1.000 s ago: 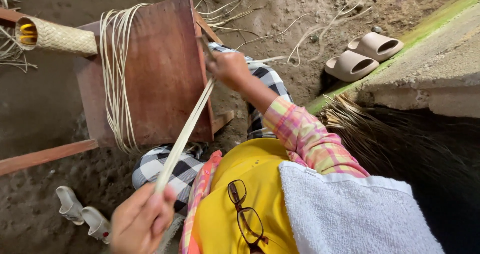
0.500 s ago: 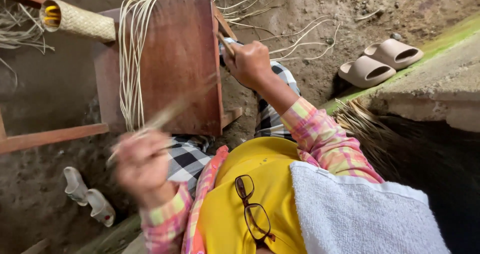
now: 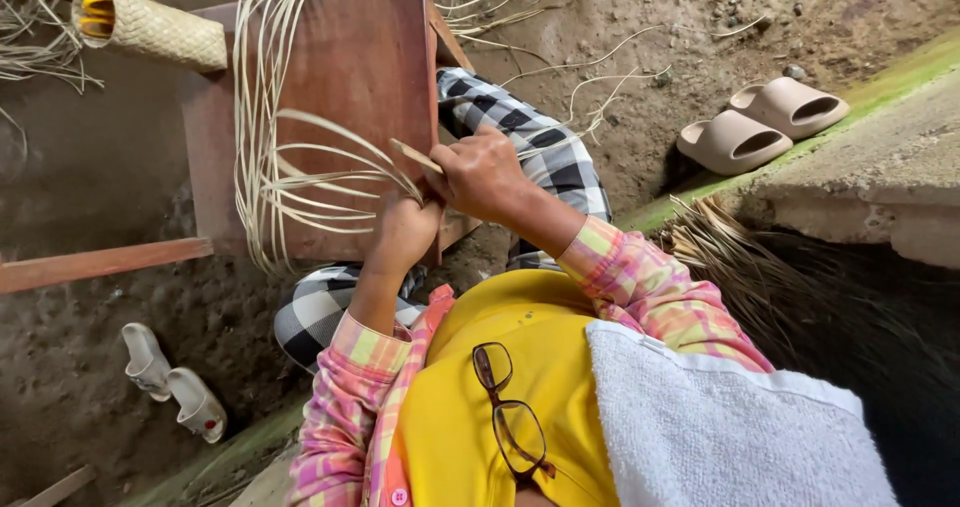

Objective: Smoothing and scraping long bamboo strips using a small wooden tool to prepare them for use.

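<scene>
Both hands meet at the near edge of the reddish wooden stool; left hand curled shut around the gathered ends of pale cane strips, which fan leftward in loops across the stool top; right hand just above it, touching it, fingers closed on a thin stick-like blade, probably a knife but too small to tell; longer strips draped over the stool's left part; woven tube at top left; tan sandals on the dirt to the right; folded glasses hang on the yellow shirt.
</scene>
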